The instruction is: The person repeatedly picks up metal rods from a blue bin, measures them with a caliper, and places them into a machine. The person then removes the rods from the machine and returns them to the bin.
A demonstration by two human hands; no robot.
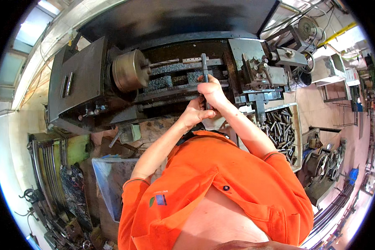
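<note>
Both my hands are together over the front of a metal lathe (pixel 81 79). A long, narrow grey metal tool (pixel 204 68) stands out past them toward the lathe bed; its exact kind is hard to make out. My right hand (pixel 213 92) is closed around its middle. Just nearer and to the left, my left hand (pixel 194 113) has its fingers closed at the tool's lower end, which the hands partly hide. Left of them is the round lathe chuck (pixel 127 71), with a thin rod (pixel 164 63) pointing right from it.
Metal chips (pixel 158 82) lie in heaps on the lathe bed. The tool post (pixel 260 71) stands to the right. A tray (pixel 296 125) of short metal pieces (pixel 279 135) is beside my right arm. A bluish bin (pixel 106 179) sits at lower left, near long metal bars (pixel 50 171).
</note>
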